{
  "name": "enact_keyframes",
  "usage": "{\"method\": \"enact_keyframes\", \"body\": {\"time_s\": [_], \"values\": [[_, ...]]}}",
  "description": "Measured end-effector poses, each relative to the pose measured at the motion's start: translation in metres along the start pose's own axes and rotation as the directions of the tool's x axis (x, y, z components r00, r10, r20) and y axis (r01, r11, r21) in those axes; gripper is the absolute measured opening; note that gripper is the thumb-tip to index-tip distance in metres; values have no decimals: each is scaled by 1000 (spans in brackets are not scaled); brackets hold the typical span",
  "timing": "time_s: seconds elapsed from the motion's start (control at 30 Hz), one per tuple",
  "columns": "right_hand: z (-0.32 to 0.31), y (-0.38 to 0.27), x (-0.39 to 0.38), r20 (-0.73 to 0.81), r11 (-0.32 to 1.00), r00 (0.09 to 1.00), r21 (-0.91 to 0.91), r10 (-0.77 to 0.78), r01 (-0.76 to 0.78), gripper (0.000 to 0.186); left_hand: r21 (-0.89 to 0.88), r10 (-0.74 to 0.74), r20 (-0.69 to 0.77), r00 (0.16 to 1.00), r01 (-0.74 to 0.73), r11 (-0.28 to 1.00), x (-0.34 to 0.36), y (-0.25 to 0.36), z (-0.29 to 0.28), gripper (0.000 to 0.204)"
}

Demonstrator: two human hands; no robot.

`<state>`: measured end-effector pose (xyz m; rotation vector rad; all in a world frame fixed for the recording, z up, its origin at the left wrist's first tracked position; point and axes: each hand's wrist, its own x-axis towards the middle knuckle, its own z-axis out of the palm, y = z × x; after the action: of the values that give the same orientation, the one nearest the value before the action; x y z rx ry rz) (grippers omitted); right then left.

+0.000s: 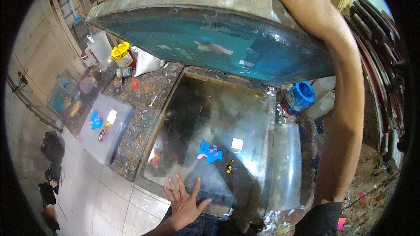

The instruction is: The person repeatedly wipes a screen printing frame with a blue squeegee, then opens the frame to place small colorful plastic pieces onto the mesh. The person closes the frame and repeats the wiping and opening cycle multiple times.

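My right hand point(306, 6) grips the top edge of a screen printing frame point(175, 0), which is tilted up on its far side. Its mesh point(175, 39) is blue-green, with a faint figure in it. Below lies a glass-topped printing bed point(183, 100). On it a clear sheet carries a blue and pink cartoon figure point(211, 152), a white square point(237, 143) and small yellow and black marks point(229, 167). My left hand point(186, 203) rests with spread fingers at the bed's near edge, holding nothing. Whether its fingertips touch the sheet I cannot tell.
At left, a stack of clear sheets point(98, 142) shows the same print. Behind it stand a yellow-rimmed paint can point(122, 54), a white jug point(99, 50) and a white bag point(146, 63). A blue can point(301, 96) and clear curled sheets point(286, 166) are right of the bed. Several frames point(376, 61) lean farther right.
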<state>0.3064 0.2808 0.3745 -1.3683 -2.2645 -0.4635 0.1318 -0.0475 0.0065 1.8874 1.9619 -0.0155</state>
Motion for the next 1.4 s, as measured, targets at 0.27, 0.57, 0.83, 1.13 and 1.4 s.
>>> {"method": "enact_keyframes", "body": {"time_s": [0.27,0.57,0.83,1.13,1.4], "values": [[18,67,65,-4,975,979,-91,-206,205,42,-557,-102,-299,949,-86,826,7,-10,25,81],[40,98,93,103,951,975,224,195,-214,60,-850,-712,-527,464,-313,424,43,-244,-69,64],[-2,48,71,210,956,953,148,220,-254,54,-210,-286,-950,123,426,880,-8,-392,-161,44],[13,83,78,205,990,973,114,-102,80,42,-9,-132,-629,766,163,987,39,-328,-112,24],[-6,29,62,212,978,969,136,129,-159,54,-78,-174,-563,808,158,984,37,-355,-147,14]]}}
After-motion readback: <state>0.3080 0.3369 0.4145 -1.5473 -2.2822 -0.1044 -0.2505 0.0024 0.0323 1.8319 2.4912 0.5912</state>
